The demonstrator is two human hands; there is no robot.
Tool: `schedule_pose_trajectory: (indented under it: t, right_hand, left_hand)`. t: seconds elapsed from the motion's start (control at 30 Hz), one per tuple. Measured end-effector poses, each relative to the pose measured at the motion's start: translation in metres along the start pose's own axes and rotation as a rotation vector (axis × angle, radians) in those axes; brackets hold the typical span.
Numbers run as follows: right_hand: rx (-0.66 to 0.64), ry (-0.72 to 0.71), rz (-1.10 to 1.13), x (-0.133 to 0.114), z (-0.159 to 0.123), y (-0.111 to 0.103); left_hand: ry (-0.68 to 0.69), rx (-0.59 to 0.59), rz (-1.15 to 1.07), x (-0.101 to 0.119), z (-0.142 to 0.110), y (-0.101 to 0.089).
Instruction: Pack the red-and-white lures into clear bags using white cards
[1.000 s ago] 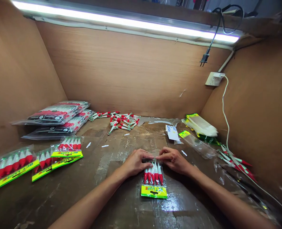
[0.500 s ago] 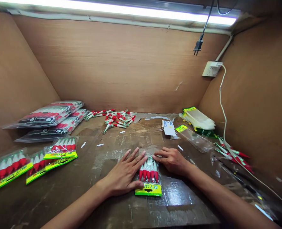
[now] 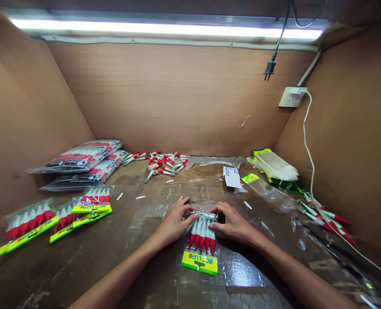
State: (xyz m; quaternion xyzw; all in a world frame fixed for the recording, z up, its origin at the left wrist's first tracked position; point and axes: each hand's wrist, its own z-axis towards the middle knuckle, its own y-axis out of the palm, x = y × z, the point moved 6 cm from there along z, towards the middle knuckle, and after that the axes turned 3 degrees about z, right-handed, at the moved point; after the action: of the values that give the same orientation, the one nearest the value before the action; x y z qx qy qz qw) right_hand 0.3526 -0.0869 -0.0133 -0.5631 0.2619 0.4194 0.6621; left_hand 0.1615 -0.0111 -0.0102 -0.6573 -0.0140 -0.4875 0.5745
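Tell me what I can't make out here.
In the head view:
Black power cord: upper part cut off by the top edge.
Stacked clear bags: label print too small.
BCT LURE pack: whether it is sealed, too small to tell.
Right hand: some fingertips hidden beneath it.

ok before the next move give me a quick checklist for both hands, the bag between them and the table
1. Left hand at the far left corner of the bag: ok, it is there.
2. Right hand at the far right corner: ok, thumb side over the bag's edge.
3. Lures side by side inside: ok, red ends toward the header.
4. Bag sealed at the far end: cannot tell, detail too small.
5. Header uncovered: ok, neither hand is over it.
6. Table free of white scraps: not ok, several lie beyond the hands.
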Motion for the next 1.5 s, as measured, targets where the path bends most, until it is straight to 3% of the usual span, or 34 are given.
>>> schedule_pose_trajectory:
  t: [0.13, 0.27, 0.5, 0.57, 0.63, 0.73, 0.83, 0.9, 0.97, 1.0, 1.07, 1.1, 1.17, 1.27, 1.37, 1.43, 1.5]
  right_hand:
    - [0.046, 0.135, 0.463, 0.01, 0.001, -0.002]
    - [0.071, 0.14, 0.608, 0.007, 0.001, -0.006]
    - [0.072, 0.115, 0.595, 0.003, -0.002, -0.011]
    - [0.04, 0.113, 0.601, 0.002, -0.004, -0.006]
    - [-0.006, 0.107, 0.634, 0.002, -0.005, 0.0]
    - [0.004, 0.101, 0.659, 0.005, -0.006, 0.002]
    - [0.092, 0.121, 0.529, 0.014, -0.006, -0.007]
    - [0.171, 0.115, 0.321, 0.019, -0.005, -0.018]
    - [0.277, 0.053, 0.012, 0.02, -0.004, -0.033]
    - [0.333, 0.015, -0.154, 0.019, -0.004, -0.04]
    - [0.432, -0.024, -0.438, 0.022, -0.002, -0.053]
    - [0.469, -0.017, -0.541, 0.026, 0.001, -0.059]
    - [0.515, 0.032, -0.657, 0.037, 0.01, -0.073]
    - [0.523, 0.088, -0.545, 0.05, 0.033, -0.098]
    - [0.503, 0.098, -0.354, 0.046, 0.059, -0.113]
    - [0.486, 0.101, -0.256, 0.035, 0.072, -0.107]
    - [0.422, 0.1, -0.141, 0.023, 0.077, -0.082]
  left_hand:
    - [-0.147, -0.036, -0.597, 0.01, 0.009, 0.008]
    - [-0.25, 0.01, -0.924, 0.012, 0.009, 0.016]
    - [-0.247, 0.035, -1.025, 0.022, -0.004, 0.021]
    - [-0.236, -0.018, -0.974, 0.029, -0.008, 0.024]
    - [-0.238, 0.032, -0.809, 0.027, -0.009, 0.016]
    - [-0.29, 0.305, -0.54, 0.007, -0.012, -0.035]
    - [-0.338, 0.538, -0.425, -0.026, -0.028, -0.125]
    - [-0.382, 0.731, -0.313, -0.051, -0.05, -0.196]
    - [-0.431, 0.867, -0.199, -0.077, -0.075, -0.255]
    - [-0.462, 0.905, -0.111, -0.089, -0.085, -0.276]
    - [-0.507, 0.936, 0.377, -0.1, -0.096, -0.3]
    - [-0.447, 0.934, 0.51, -0.101, -0.094, -0.299]
    - [-0.298, 0.893, 0.6, -0.095, -0.08, -0.277]
    - [-0.016, 0.736, 0.568, -0.06, -0.044, -0.212]
    - [0.225, 0.514, 0.492, -0.013, -0.013, -0.142]
    - [0.296, 0.467, 0.497, 0.011, -0.005, -0.111]
    - [0.34, 0.435, 0.553, 0.024, -0.004, -0.089]
